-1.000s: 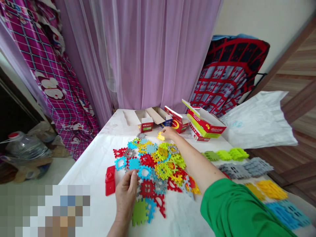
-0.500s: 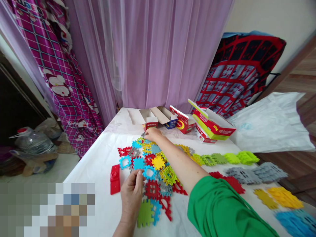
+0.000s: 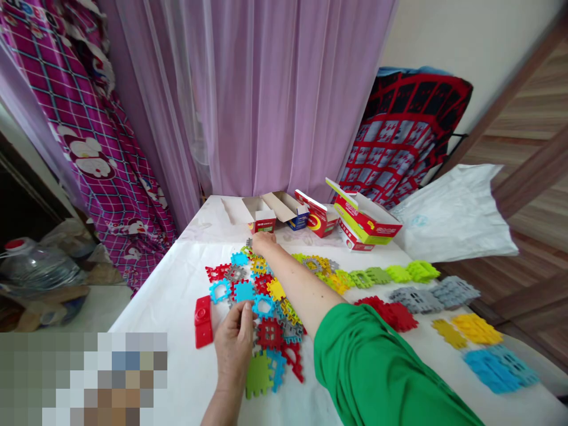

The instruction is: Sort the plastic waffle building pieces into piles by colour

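Over the near left side of a loose pile of plastic interlocking tiles, my left hand is closed, fingers curled toward the thumb; whatever it may hold is hidden. A blue solid tile and a blue ring-shaped tile lie just beyond it. My right hand reaches to the far end of the pile, its fingers bent down and closed on something I cannot make out. Beside it are a grey tile edge and a blue tile. A green square tile lies nearest me, and my right forearm covers part of the pile.
A red plastic piece lies left of the pile. Opened cardboard boxes line the table's back. At right are sorted green tiles, grey tiles, red tiles, yellow tiles and blue tiles.
The whole view has shifted a little, with the table's things sliding left in it. My right forearm now covers more of the pile. My left hand keeps its place beside the tiles.
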`<action>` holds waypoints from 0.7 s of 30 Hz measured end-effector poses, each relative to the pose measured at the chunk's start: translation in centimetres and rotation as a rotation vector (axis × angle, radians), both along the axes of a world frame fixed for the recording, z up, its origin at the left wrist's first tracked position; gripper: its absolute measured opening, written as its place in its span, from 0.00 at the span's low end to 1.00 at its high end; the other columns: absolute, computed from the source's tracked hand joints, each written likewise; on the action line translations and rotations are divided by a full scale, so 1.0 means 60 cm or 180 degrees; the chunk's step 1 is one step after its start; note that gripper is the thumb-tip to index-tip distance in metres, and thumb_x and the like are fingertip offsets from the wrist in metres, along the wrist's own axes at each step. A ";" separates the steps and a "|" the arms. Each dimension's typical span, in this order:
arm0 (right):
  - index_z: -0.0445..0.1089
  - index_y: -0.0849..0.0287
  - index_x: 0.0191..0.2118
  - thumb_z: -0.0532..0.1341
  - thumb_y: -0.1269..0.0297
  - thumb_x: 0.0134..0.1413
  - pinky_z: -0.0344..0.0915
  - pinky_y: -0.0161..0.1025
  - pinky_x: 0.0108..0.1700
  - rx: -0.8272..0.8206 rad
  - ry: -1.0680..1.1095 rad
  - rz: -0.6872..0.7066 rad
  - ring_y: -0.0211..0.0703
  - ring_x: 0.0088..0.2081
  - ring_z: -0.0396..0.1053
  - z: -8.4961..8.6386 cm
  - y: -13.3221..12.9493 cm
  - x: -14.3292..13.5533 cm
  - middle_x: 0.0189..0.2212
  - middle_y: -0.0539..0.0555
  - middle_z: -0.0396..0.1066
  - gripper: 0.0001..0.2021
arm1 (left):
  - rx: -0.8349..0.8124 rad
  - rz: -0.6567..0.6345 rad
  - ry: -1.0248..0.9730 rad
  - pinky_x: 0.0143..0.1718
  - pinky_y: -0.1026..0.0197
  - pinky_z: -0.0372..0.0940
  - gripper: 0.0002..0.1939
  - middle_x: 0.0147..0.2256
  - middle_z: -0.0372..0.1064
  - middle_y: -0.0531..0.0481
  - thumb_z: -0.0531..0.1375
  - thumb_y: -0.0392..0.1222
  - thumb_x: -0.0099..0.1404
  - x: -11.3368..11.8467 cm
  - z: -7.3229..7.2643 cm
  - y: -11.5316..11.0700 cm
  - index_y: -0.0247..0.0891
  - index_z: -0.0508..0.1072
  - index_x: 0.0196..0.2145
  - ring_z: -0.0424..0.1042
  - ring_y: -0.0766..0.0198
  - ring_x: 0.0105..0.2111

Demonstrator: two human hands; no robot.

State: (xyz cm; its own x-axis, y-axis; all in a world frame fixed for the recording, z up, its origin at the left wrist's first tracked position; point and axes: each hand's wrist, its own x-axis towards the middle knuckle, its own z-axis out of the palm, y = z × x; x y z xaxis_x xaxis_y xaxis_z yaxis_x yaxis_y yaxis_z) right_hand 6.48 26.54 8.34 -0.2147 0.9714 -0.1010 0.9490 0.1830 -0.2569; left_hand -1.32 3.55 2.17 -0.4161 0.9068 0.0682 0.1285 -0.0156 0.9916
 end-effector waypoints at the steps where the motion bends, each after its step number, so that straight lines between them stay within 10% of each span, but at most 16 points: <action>1: 0.75 0.62 0.47 0.67 0.71 0.45 0.64 0.49 0.53 0.0065 -0.0026 -0.0046 0.59 0.53 0.68 0.005 -0.007 0.001 0.49 0.67 0.72 0.19 | 0.0007 0.0004 -0.0007 0.23 0.64 0.68 0.24 0.23 0.73 0.50 0.59 0.63 0.57 0.000 -0.001 0.001 0.37 0.78 0.32 0.71 0.63 0.22; 9: 0.74 0.54 0.44 0.56 0.65 0.58 0.62 0.38 0.52 0.0468 0.0669 -0.0202 0.45 0.51 0.67 0.055 -0.100 0.087 0.49 0.53 0.71 0.11 | -0.0036 0.0131 0.0031 0.25 0.62 0.70 0.25 0.25 0.75 0.49 0.59 0.63 0.56 -0.001 -0.003 0.005 0.37 0.78 0.35 0.73 0.62 0.23; 21: 0.68 0.58 0.30 0.65 0.63 0.36 0.61 0.31 0.28 -0.1859 0.5061 -0.0720 0.34 0.27 0.65 -0.004 -0.394 0.284 0.25 0.47 0.69 0.11 | 0.0436 -0.0753 0.0704 0.30 0.61 0.68 0.21 0.30 0.76 0.49 0.59 0.59 0.56 0.059 0.068 -0.036 0.40 0.77 0.37 0.71 0.63 0.26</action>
State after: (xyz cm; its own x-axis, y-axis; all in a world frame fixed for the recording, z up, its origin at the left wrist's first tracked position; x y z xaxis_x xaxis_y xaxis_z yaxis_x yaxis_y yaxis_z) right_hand 23.53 2.88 8.08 -0.3212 0.9088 -0.2663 -0.2966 -0.3636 -0.8831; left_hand 2.21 1.40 6.23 -0.1570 0.9525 0.2610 0.3167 -0.2017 0.9268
